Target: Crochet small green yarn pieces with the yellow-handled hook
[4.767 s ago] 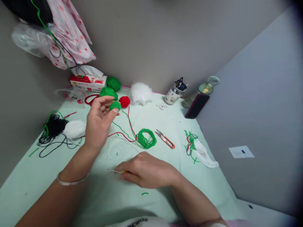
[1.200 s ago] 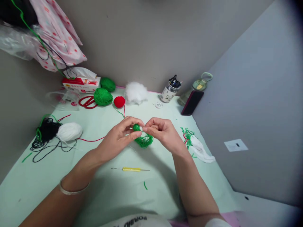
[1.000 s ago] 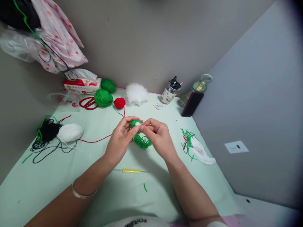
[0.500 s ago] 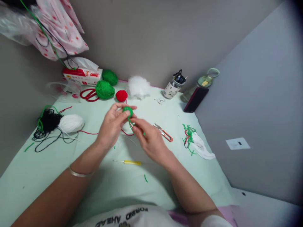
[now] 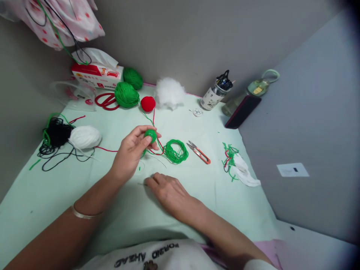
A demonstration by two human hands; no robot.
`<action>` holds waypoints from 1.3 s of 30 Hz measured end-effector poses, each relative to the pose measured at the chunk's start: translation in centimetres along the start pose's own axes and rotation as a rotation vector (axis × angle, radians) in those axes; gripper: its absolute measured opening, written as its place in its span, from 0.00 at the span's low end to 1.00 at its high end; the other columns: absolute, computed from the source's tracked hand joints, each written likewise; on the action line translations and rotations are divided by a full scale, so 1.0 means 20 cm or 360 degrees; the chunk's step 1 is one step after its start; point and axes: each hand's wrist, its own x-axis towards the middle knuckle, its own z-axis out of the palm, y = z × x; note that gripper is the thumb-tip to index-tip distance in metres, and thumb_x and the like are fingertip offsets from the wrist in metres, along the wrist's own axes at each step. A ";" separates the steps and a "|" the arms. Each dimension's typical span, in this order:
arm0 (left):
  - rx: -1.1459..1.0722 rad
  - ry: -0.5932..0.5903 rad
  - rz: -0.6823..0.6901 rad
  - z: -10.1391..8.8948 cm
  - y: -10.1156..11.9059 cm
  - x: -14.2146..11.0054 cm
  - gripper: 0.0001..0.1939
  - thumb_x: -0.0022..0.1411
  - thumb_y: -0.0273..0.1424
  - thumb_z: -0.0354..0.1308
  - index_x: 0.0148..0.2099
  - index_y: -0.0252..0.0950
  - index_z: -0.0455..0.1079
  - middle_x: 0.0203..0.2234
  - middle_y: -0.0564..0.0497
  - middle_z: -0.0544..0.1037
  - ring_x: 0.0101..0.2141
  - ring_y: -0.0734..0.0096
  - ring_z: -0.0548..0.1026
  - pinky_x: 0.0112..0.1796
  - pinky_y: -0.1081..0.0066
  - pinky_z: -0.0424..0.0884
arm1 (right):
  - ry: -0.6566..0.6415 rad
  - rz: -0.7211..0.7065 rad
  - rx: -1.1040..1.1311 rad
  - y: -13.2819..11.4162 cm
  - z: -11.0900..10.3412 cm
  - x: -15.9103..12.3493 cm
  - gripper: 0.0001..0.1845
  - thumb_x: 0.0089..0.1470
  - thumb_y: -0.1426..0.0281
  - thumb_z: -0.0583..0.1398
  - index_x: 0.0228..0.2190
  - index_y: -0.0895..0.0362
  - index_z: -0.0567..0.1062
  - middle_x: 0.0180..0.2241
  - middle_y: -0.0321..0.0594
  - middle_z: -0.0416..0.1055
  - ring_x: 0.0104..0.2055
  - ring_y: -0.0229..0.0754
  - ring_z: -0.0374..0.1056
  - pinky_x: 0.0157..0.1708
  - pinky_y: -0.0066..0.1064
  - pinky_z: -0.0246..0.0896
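Note:
My left hand (image 5: pixel 131 150) pinches a small round green crocheted piece (image 5: pixel 150 135) between thumb and fingers, above the tabletop. Green and red yarn trails down from it to the right. Low on the cloth, my right hand (image 5: pixel 168 193) is closed over the crochet hook (image 5: pixel 141 184); only the thin metal end pokes out past the fingertips, and the yellow handle is hidden. A loose coil of green yarn (image 5: pixel 176 151) lies between the left hand and the orange-handled thread snips (image 5: pixel 199 152).
Along the back stand a tissue box (image 5: pixel 97 75), green yarn balls (image 5: pixel 126 94), a red yarn ball (image 5: pixel 147 104), white stuffing (image 5: pixel 170 93), a pen jar (image 5: pixel 212 97) and a phone (image 5: pixel 243 111). White yarn (image 5: pixel 86 136) lies left, yarn scraps (image 5: pixel 231 152) right.
My right hand has left the green piece and its yarn, moving down toward me onto the crochet hook. The green yarn coil now shows. My left hand still holds the piece.

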 end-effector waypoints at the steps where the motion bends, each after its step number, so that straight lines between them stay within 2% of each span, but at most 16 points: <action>1: 0.0025 -0.0023 0.0003 -0.01 -0.02 -0.02 0.10 0.67 0.33 0.63 0.50 0.38 0.74 0.41 0.49 0.81 0.31 0.72 0.75 0.38 0.67 0.73 | -0.0042 -0.0005 0.0067 0.00 -0.01 0.00 0.14 0.64 0.83 0.54 0.45 0.57 0.72 0.41 0.43 0.73 0.35 0.41 0.67 0.34 0.31 0.59; 3: 0.0097 -0.0033 0.0018 -0.02 -0.04 -0.05 0.08 0.67 0.32 0.62 0.48 0.38 0.74 0.38 0.50 0.80 0.29 0.72 0.73 0.36 0.67 0.71 | -0.0073 0.0001 0.0371 0.03 -0.07 -0.02 0.09 0.66 0.77 0.55 0.43 0.56 0.73 0.40 0.42 0.72 0.35 0.40 0.66 0.34 0.30 0.59; 6: 0.0178 -0.0078 -0.0018 -0.01 -0.05 -0.08 0.05 0.68 0.31 0.60 0.45 0.38 0.73 0.34 0.52 0.78 0.27 0.73 0.72 0.34 0.67 0.70 | 0.0036 0.0001 0.1199 0.09 -0.17 -0.08 0.03 0.65 0.70 0.59 0.39 0.55 0.74 0.35 0.36 0.71 0.33 0.36 0.64 0.34 0.28 0.60; 9: 0.0225 -0.0102 -0.0078 0.03 -0.06 -0.10 0.06 0.67 0.32 0.60 0.45 0.37 0.72 0.34 0.52 0.78 0.26 0.73 0.71 0.32 0.68 0.69 | 0.0138 0.0200 0.1946 0.11 -0.21 -0.10 0.08 0.68 0.64 0.57 0.36 0.54 0.71 0.29 0.33 0.72 0.25 0.34 0.59 0.26 0.27 0.55; 12: 0.0290 -0.0078 -0.0116 0.06 -0.07 -0.12 0.09 0.66 0.33 0.61 0.46 0.36 0.73 0.33 0.52 0.78 0.26 0.74 0.71 0.32 0.69 0.69 | 0.0226 0.0330 0.2337 0.11 -0.19 -0.08 0.09 0.67 0.62 0.57 0.40 0.54 0.72 0.19 0.27 0.67 0.19 0.32 0.53 0.22 0.26 0.49; 14: 0.0302 -0.0052 -0.0119 0.07 -0.08 -0.13 0.10 0.66 0.34 0.62 0.47 0.36 0.73 0.33 0.52 0.77 0.26 0.74 0.71 0.32 0.70 0.70 | 0.0279 0.0374 0.2475 0.10 -0.16 -0.05 0.11 0.67 0.61 0.58 0.40 0.55 0.75 0.16 0.25 0.61 0.17 0.31 0.49 0.21 0.26 0.45; 17: 0.0318 -0.0021 -0.0128 0.08 -0.11 -0.14 0.10 0.65 0.34 0.63 0.47 0.37 0.72 0.33 0.52 0.77 0.29 0.71 0.73 0.33 0.70 0.71 | 0.0322 0.0408 0.2659 0.10 -0.12 -0.01 0.12 0.65 0.61 0.60 0.37 0.56 0.77 0.14 0.25 0.60 0.16 0.31 0.47 0.19 0.26 0.41; 21: 0.0370 -0.0006 -0.0151 0.09 -0.14 -0.14 0.10 0.65 0.32 0.62 0.49 0.38 0.72 0.35 0.51 0.78 0.35 0.68 0.77 0.37 0.69 0.72 | 0.0340 0.0467 0.2837 0.12 -0.12 0.00 0.10 0.62 0.62 0.62 0.36 0.57 0.77 0.13 0.24 0.59 0.14 0.31 0.45 0.16 0.25 0.40; 26: 0.0376 0.0009 -0.0194 0.10 -0.14 -0.14 0.13 0.64 0.32 0.62 0.51 0.38 0.71 0.31 0.53 0.77 0.33 0.68 0.76 0.36 0.69 0.72 | 0.0355 0.0538 0.2989 0.12 -0.14 0.00 0.10 0.59 0.63 0.63 0.33 0.57 0.77 0.12 0.23 0.58 0.14 0.30 0.41 0.14 0.23 0.40; 31: 0.0413 0.0009 -0.0207 0.12 -0.12 -0.15 0.13 0.64 0.33 0.63 0.50 0.39 0.71 0.28 0.55 0.75 0.31 0.68 0.75 0.35 0.70 0.72 | 0.0417 0.0570 0.3030 0.12 -0.14 0.00 0.11 0.57 0.62 0.65 0.32 0.58 0.77 0.12 0.23 0.56 0.14 0.29 0.39 0.14 0.23 0.38; 36: 0.0516 -0.0042 -0.0176 0.13 -0.12 -0.16 0.08 0.68 0.35 0.58 0.48 0.40 0.73 0.25 0.56 0.73 0.28 0.69 0.73 0.32 0.70 0.70 | 0.0591 0.0514 0.2888 0.11 -0.12 0.00 0.14 0.58 0.59 0.66 0.33 0.57 0.77 0.12 0.22 0.56 0.14 0.29 0.42 0.15 0.24 0.40; 39: 0.0525 -0.0015 -0.0135 0.14 -0.14 -0.17 0.08 0.69 0.34 0.58 0.48 0.40 0.72 0.27 0.56 0.75 0.28 0.68 0.73 0.33 0.69 0.68 | 0.0567 0.0479 0.2814 0.11 -0.11 -0.01 0.14 0.56 0.58 0.67 0.34 0.57 0.76 0.11 0.22 0.57 0.14 0.28 0.44 0.16 0.23 0.40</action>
